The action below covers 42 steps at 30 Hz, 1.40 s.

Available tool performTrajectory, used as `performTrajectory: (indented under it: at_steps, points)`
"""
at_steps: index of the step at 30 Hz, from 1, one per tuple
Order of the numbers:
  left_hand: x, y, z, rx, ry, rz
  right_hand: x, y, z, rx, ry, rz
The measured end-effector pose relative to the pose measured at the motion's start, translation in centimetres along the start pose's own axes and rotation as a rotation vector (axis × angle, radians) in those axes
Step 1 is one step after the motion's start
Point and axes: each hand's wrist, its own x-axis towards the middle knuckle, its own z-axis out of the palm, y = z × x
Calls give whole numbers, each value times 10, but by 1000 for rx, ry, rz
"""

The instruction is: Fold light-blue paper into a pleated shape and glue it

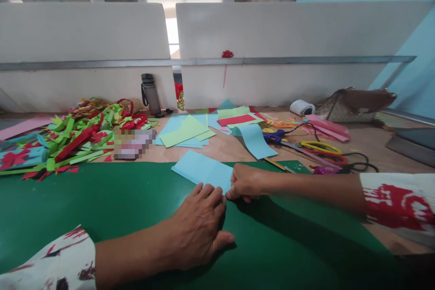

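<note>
A folded sheet of light blue paper (200,168) lies aslant on the green mat (102,208) in front of me. My left hand (200,224) rests palm down, its fingers stretched out with the tips on the paper's near edge and the thumb apart on the mat. At the paper's right end my right hand (246,182) is curled closed, thumb and fingers gripping or pressing that corner. The fingers hide the corner itself.
Green and red paper strips (84,131) are heaped on the left, beside a pixelated object (134,144) and a grey bottle (151,95). Coloured sheets (186,131) lie beyond the mat. Right of them are a blue glue gun (274,136), scissors (321,147) and a handbag (356,104).
</note>
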Motion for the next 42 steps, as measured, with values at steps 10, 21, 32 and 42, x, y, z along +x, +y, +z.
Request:
performTrajectory:
  at_steps: [10, 21, 32, 42]
  points:
    - [1, -2, 1, -29, -16, 11, -9, 13, -9, -13, 30, 40]
    - [-1, 0, 1, -45, -6, 5, -20, 45, -23, -35, 57, 48]
    - [2, 1, -2, -5, -40, -4, 8, 7, -25, -60, 33, -251]
    - [0, 0, -1, -19, -12, -22, 26, 15, -24, -74, -9, -238]
